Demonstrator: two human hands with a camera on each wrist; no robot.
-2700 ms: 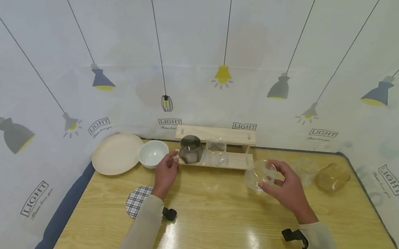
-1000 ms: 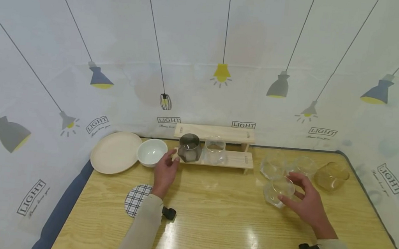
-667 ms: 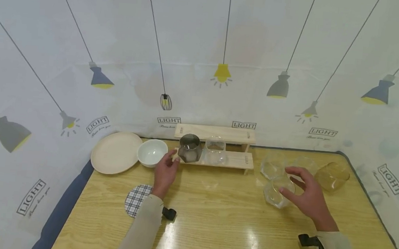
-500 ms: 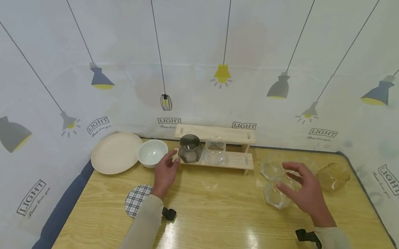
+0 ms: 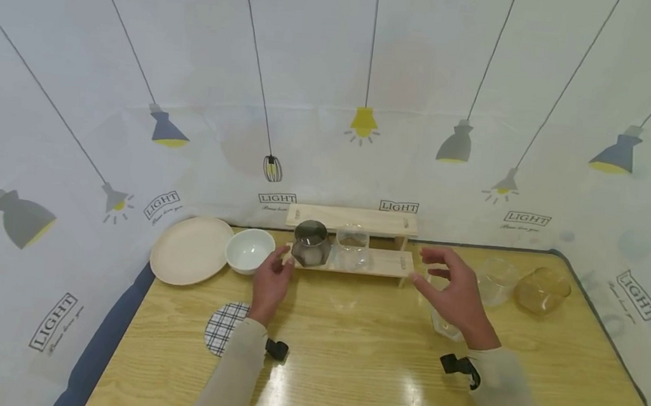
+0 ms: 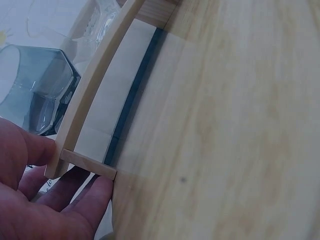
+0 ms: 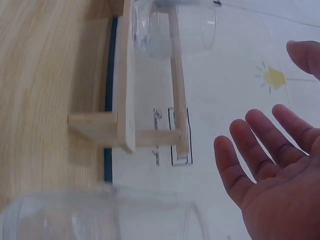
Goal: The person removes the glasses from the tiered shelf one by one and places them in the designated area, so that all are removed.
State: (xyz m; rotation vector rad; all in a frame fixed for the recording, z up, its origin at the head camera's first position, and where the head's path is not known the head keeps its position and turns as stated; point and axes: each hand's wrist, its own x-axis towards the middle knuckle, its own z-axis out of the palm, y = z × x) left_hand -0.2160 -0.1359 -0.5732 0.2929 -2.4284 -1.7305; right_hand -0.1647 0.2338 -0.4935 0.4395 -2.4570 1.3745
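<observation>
My left hand (image 5: 271, 285) holds the left end of a small two-tier wooden shelf (image 5: 386, 262). In the left wrist view, the thumb lies at the board's end and fingers curl by its leg (image 6: 89, 164). A smoky grey glass (image 5: 312, 248) and a clear glass (image 5: 352, 248) stand side by side on the lower tier. My right hand (image 5: 457, 297) hovers off the shelf's right end, fingers spread from the thumb and holding nothing. Beneath it a clear glass (image 5: 445, 327) is mostly hidden, as is another behind the fingers.
Farther right are a clear glass (image 5: 496, 283) and an amber glass (image 5: 542, 291). On the left sit a beige plate (image 5: 191, 250), a white bowl (image 5: 249, 251) and a checked round coaster (image 5: 225, 329). A printed cloth (image 5: 329, 159) hangs behind the table.
My right hand set a clear glass on the table to the right of the shelf, let go of it, then moved left and toward the shelf. The left hand stayed put.
</observation>
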